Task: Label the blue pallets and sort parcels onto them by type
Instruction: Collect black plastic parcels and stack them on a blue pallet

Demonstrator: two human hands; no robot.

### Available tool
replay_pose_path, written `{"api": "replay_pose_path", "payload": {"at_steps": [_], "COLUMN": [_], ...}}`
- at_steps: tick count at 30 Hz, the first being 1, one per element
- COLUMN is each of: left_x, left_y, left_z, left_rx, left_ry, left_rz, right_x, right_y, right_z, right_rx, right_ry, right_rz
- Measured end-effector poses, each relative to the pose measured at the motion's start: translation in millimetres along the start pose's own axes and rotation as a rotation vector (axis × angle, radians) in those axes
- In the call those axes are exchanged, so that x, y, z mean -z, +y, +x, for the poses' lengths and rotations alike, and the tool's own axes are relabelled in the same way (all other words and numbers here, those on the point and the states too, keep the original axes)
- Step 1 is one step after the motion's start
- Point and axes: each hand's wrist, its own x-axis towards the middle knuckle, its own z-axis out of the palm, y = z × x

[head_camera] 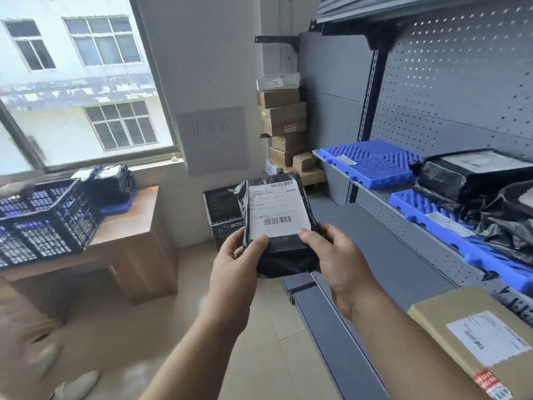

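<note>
A black plastic-wrapped parcel (pixel 278 223) with a white shipping label is held up in the middle of the view. My left hand (pixel 238 261) grips its lower left edge and my right hand (pixel 336 255) grips its lower right edge, thumbs on the label. On the grey shelf at the right lie two blue pallets: a far one (pixel 372 164) bearing only a strip label, and a near one (pixel 432 219) with a strip label and black parcels (pixel 473 180) piled on it. A third blue pallet (pixel 116 207) sits on the wooden desk under a black parcel (pixel 111 183).
A black plastic crate (pixel 43 223) stands on the wooden desk (pixel 129 226) at the left, another crate (pixel 223 212) on the floor behind the parcel. Cardboard boxes (pixel 285 131) are stacked in the corner. A brown labelled carton (pixel 478 342) lies at the lower right.
</note>
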Motion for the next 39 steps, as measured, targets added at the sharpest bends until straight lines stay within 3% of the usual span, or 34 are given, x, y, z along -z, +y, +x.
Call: {"api": "replay_pose_path", "payload": {"at_steps": [14,26,39], "left_x": [-96,-240,-350], "left_y": [6,17,19], "left_z": [131,159,218], "left_rx": [0.061,0.014,-0.05], "left_ry": [-0.404,-0.664,-0.985], "left_rz": [-0.03,-0.012,0.166], "right_x": [46,152,203], "right_y": [-26,-77,-104], "right_z": [85,106,149], "right_rx": [0.116,0.208,0.208], "right_ry": [0.457,0.686,1.047], "right_rz": [-0.098,-0.146,-0.317]}}
